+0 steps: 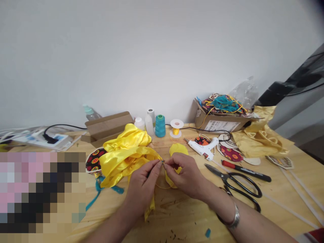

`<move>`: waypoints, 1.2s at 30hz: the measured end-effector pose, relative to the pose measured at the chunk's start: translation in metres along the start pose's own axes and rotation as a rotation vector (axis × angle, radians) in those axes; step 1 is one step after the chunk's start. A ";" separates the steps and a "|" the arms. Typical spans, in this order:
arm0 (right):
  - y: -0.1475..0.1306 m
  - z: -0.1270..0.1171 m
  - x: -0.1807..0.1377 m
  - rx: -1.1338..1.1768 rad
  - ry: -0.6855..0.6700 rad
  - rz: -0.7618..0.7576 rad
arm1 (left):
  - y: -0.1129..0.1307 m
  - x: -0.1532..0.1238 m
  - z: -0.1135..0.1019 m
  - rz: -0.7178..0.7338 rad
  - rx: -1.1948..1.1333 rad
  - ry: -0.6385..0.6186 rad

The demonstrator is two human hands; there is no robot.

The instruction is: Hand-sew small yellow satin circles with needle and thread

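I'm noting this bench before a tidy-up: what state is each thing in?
Yellow satin fabric: bunched, drawn narrow at one end
Left hand: pinching that end
Right hand: fingertips closed beside it
Teal thread cone: upright
Yellow-thread spool: upright
Glue gun: lying on its side
Scissors: lying flat, blades look shut
Marker: lying down
Right cardboard box: open, heaped full
Left cardboard box: flap raised, inside hidden

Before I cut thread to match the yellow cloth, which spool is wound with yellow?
The white-flanged spool, right of the teal cone; its thread is yellow, while the cone's is teal.
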State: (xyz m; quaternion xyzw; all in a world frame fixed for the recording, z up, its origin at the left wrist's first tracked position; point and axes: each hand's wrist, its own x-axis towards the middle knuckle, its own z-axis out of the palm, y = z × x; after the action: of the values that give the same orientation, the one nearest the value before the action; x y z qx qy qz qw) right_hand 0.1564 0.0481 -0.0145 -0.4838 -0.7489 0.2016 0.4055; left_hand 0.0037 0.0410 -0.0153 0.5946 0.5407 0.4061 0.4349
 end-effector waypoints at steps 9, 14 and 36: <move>0.001 -0.001 0.000 -0.007 0.001 0.002 | 0.002 0.002 0.000 0.014 0.064 0.012; 0.001 -0.002 0.001 0.008 0.006 -0.002 | 0.003 0.001 -0.001 0.021 0.075 -0.008; 0.001 -0.009 0.005 0.100 0.048 0.001 | 0.003 0.001 0.000 -0.019 -0.015 -0.036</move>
State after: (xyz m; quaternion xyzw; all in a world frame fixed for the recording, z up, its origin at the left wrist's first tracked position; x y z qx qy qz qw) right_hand 0.1630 0.0518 -0.0081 -0.4682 -0.7276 0.2273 0.4469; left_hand 0.0043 0.0417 -0.0122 0.5934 0.5353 0.3952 0.4530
